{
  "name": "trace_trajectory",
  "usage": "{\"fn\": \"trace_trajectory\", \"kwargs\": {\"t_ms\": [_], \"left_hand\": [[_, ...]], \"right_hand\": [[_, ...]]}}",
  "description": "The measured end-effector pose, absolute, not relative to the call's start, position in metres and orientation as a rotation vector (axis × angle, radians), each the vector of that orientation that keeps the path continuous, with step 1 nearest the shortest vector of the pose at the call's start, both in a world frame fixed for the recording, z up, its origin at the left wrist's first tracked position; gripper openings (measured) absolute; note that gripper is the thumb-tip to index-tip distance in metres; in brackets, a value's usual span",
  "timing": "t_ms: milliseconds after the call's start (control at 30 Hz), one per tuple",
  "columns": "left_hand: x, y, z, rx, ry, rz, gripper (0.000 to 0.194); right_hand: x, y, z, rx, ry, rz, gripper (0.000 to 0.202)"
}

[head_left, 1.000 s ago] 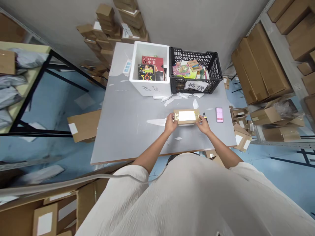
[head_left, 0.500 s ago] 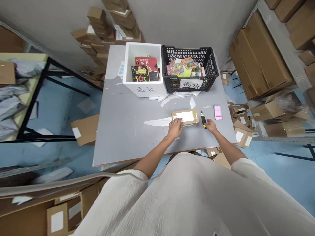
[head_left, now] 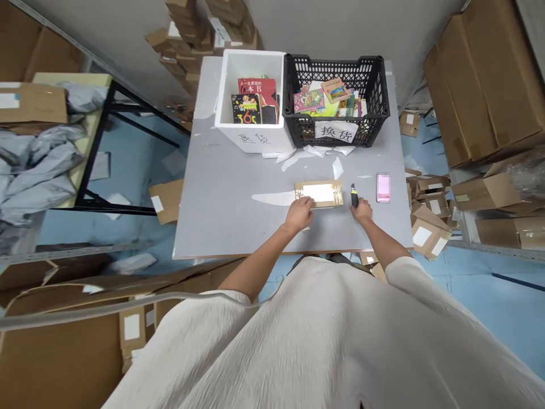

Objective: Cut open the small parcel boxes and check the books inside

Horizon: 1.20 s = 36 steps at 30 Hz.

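Note:
A small cardboard parcel [head_left: 326, 194] with a white label and shiny tape lies flat on the grey table [head_left: 221, 216]. My left hand [head_left: 300, 213] grips its near left corner, fingertips over the top edge; the thumb's place is hard to make out. To the right of the parcel, my right hand [head_left: 362, 210] is closed around the lower end of a black and yellow utility knife [head_left: 354, 195]. The knife points away from me and stays apart from the parcel. I cannot tell whether its blade is out.
A white foam box [head_left: 253, 133] and a black plastic crate [head_left: 378, 111], both holding books, stand at the table's back. A phone [head_left: 383, 187] lies right of the knife. Torn white paper [head_left: 272, 198] lies near the parcel. Cardboard boxes [head_left: 426, 230] crowd the floor on the right.
The camera view has shifted. My right hand has closed further over the knife, covering more of its handle, and the knife stands more upright in view. My left hand stays at the parcel.

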<state>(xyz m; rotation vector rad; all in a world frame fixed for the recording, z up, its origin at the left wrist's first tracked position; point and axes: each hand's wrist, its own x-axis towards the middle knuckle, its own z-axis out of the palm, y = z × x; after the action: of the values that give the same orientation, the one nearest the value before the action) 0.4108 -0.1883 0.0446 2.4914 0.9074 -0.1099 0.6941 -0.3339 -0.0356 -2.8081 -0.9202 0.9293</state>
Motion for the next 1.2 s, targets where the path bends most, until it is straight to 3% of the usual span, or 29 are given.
{"fn": "trace_trajectory", "kwargs": {"t_ms": [367,567,733,1033,1200], "left_hand": [[0.409,-0.193,0.035,2.428,0.927,-0.028,0.059],[0.408,-0.189,0.035,2.408,0.891,0.006,0.06],[0.405,-0.19,0.034,2.435,0.838,0.064,0.055],[0.401,-0.197,0.025,2.389,0.754,0.184,0.066],[0.396,-0.203,0.021,2.397,0.685,0.193,0.079]], "right_hand": [[0.708,-0.336,-0.036,-2.656,-0.762,0.96,0.049],[0.725,-0.344,-0.005,-2.516,-0.415,1.035,0.023],[0.736,-0.349,0.029,-2.231,-0.278,1.101,0.027],[0.715,-0.322,0.1,-2.137,-1.029,0.974,0.048],[0.674,-0.278,0.128,-2.16,-1.698,0.863,0.037]]}}
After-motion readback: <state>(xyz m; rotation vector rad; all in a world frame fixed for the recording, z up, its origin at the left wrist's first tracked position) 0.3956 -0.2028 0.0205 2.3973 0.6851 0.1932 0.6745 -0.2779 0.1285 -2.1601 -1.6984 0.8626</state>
